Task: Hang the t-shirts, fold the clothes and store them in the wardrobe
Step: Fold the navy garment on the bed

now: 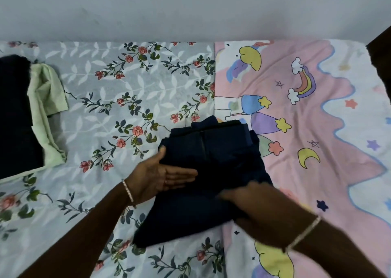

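Left hand [167, 176]: fingers straight and together, pointing right, with the edge of the hand set on the navy garment [211, 150]. The thumb is raised against the garment's left fold. Nothing is held; the hand is flat and wide. There is a beaded bracelet [129, 193] at the wrist.

Right hand [256, 208]: motion-blurred, back upward, lying on the near right part of the same garment. Its fingers reach left toward the left fingertips. Cannot tell whether it presses flat or pinches the cloth. There is a pale band [304, 233] at the wrist.

Navy garment: partly folded, with several layers stacked at its far end and a vertical seam showing on top. A loose flap runs out toward the near edge, below the left hand. It lies across the join where the floral sheet [101, 91] meets the pink sheet [317, 119], nearer the near edge than the far one.

Floral sheet: grey with white leaves and red flowers, covering the left half. Pink sheet: cartoon print of rainbows, clouds, moons and stars, covering the right half.

Left edge of the floral sheet: a dark garment [12, 112] in a heap, with a green garment [46, 100] touching it on the right, crumpled and partly underneath. Both are well apart from the navy garment.

Far edge: both sheets run up to a plain pale wall [190, 7]. Far right corner: a dark brown object [380, 55], cut off by the frame, kind unclear.
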